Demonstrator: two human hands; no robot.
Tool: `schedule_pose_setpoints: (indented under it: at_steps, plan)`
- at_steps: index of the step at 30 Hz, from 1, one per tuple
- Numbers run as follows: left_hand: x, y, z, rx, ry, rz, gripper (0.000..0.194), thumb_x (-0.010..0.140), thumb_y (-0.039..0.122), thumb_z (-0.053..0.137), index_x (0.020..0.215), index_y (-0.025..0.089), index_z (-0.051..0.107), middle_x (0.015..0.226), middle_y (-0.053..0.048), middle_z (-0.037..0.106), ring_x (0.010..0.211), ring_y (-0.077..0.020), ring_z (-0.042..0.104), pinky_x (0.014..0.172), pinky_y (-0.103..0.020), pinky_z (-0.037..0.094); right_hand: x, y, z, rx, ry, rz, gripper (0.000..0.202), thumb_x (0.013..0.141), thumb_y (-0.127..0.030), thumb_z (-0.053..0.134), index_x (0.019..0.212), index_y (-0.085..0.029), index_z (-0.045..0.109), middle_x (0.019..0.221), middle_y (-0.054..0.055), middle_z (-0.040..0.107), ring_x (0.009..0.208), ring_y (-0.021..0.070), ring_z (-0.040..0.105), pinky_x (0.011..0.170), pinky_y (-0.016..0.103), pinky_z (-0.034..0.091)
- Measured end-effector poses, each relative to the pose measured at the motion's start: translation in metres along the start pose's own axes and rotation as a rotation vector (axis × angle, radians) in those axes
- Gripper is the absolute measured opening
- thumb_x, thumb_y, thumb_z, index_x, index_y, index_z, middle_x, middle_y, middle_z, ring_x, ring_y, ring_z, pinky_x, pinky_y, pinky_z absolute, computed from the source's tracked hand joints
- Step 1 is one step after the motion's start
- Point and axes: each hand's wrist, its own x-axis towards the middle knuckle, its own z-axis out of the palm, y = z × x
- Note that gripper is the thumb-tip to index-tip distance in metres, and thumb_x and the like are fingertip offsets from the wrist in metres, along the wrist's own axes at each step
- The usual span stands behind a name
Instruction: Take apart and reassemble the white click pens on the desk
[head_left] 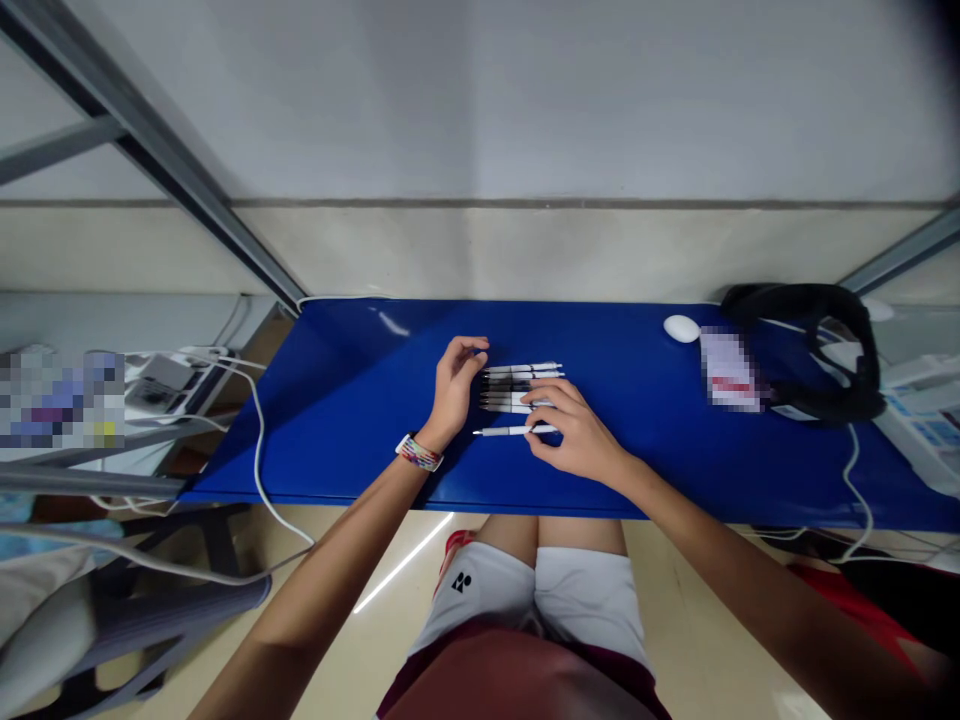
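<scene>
Several white pens (510,402) lie side by side in a row on the blue table (375,400), their dark tips pointing left. Nearer the front edge, a single white pen (504,431) lies roughly parallel to them. My right hand (570,430) pinches this pen's right end between thumb and finger, while its other fingers reach over the right ends of the row. At the row's left side, my left hand (454,385) rests on its edge by the pen tips, fingers curled loosely and apart, holding nothing. A patterned band circles my left wrist.
A white computer mouse (682,329), a blurred packet (729,370) and a black headset-like strap (862,350) are on the table's right side. White cables (259,440) hang over the left edge. A wall stands behind, with metal posts at both sides.
</scene>
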Motion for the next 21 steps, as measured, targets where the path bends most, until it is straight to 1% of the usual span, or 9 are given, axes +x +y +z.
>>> schedule_pose_setpoints:
  at_steps: [2, 4, 5, 7, 9, 12, 15, 17, 21]
  plan:
    - [0.004, 0.006, -0.003, -0.011, -0.063, 0.043, 0.031, 0.107, 0.047, 0.055, 0.099, 0.023, 0.073, 0.104, -0.007, 0.074, 0.105, -0.0239, 0.069, 0.101, -0.039, 0.052, 0.009, 0.003, -0.001, 0.069, 0.081, 0.031, 0.012, 0.092, -0.013, 0.073, 0.095, -0.024, 0.07, 0.108, 0.008, 0.077, 0.116, 0.0296, 0.071, 0.105, 0.051, 0.059]
    - [0.008, 0.014, -0.005, 0.025, -0.206, 0.056, 0.045, 0.111, 0.053, 0.047, 0.094, 0.022, 0.074, 0.095, -0.007, 0.074, 0.094, -0.0225, 0.068, 0.094, -0.037, 0.052, 0.021, 0.011, -0.003, 0.102, 0.157, 0.11, 0.009, 0.094, -0.017, 0.071, 0.097, -0.025, 0.071, 0.1, 0.006, 0.077, 0.1, 0.026, 0.072, 0.094, 0.045, 0.06]
    - [0.011, 0.018, -0.005, 0.072, -0.282, 0.044, 0.047, 0.111, 0.054, 0.047, 0.095, 0.022, 0.076, 0.094, -0.007, 0.074, 0.092, -0.0223, 0.067, 0.092, -0.037, 0.052, 0.028, 0.017, -0.004, 0.107, 0.19, 0.163, 0.007, 0.095, -0.02, 0.071, 0.097, -0.026, 0.072, 0.097, 0.005, 0.077, 0.095, 0.0252, 0.072, 0.091, 0.043, 0.06]
    - [0.016, 0.025, -0.004, 0.136, -0.362, 0.024, 0.039, 0.108, 0.054, 0.057, 0.099, 0.022, 0.077, 0.094, -0.006, 0.075, 0.092, -0.0222, 0.069, 0.088, -0.035, 0.052, 0.04, 0.03, -0.004, 0.158, 0.211, 0.281, 0.003, 0.096, -0.027, 0.072, 0.097, -0.027, 0.074, 0.094, 0.004, 0.078, 0.091, 0.0245, 0.073, 0.086, 0.04, 0.059]
    - [0.023, 0.029, -0.001, 0.173, -0.351, 0.017, 0.031, 0.103, 0.051, 0.066, 0.103, 0.022, 0.077, 0.09, -0.004, 0.075, 0.088, -0.0218, 0.07, 0.084, -0.034, 0.052, 0.051, 0.044, -0.004, 0.248, 0.269, 0.384, 0.009, 0.095, -0.035, 0.074, 0.096, -0.026, 0.076, 0.094, 0.004, 0.079, 0.089, 0.0243, 0.074, 0.082, 0.039, 0.059]
    - [0.039, 0.027, 0.005, 0.272, -0.287, 0.097, 0.029, 0.103, 0.047, 0.066, 0.097, 0.022, 0.078, 0.086, -0.004, 0.076, 0.082, -0.0207, 0.069, 0.079, -0.033, 0.05, 0.065, 0.064, -0.003, 0.34, 0.302, 0.45, 0.018, 0.092, -0.042, 0.077, 0.097, -0.025, 0.079, 0.092, 0.004, 0.079, 0.085, 0.0222, 0.072, 0.078, 0.036, 0.057]
    - [0.06, 0.016, 0.007, 0.276, -0.246, 0.133, 0.024, 0.099, 0.042, 0.069, 0.097, 0.021, 0.08, 0.087, -0.005, 0.078, 0.082, -0.0208, 0.069, 0.078, -0.033, 0.05, 0.075, 0.083, -0.006, 0.525, 0.32, 0.551, 0.027, 0.084, -0.047, 0.085, 0.099, -0.025, 0.081, 0.078, 0.0, 0.073, 0.069, 0.0169, 0.065, 0.064, 0.03, 0.052]
    - [0.075, 0.006, 0.006, 0.269, -0.223, 0.126, 0.024, 0.098, 0.042, 0.069, 0.097, 0.021, 0.081, 0.084, -0.005, 0.077, 0.077, -0.0202, 0.068, 0.077, -0.034, 0.049, 0.079, 0.094, -0.007, 0.685, 0.386, 0.656, 0.033, 0.08, -0.05, 0.088, 0.099, -0.025, 0.08, 0.07, -0.003, 0.068, 0.057, 0.0132, 0.057, 0.055, 0.028, 0.046]
    - [0.096, -0.012, 0.003, 0.283, -0.26, 0.103, 0.025, 0.096, 0.043, 0.071, 0.096, 0.02, 0.082, 0.085, -0.006, 0.078, 0.078, -0.0198, 0.068, 0.077, -0.033, 0.049, 0.078, 0.108, -0.008, 0.832, 0.431, 0.718, 0.038, 0.075, -0.048, 0.09, 0.102, -0.024, 0.079, 0.08, -0.001, 0.073, 0.063, 0.0127, 0.063, 0.057, 0.026, 0.05]
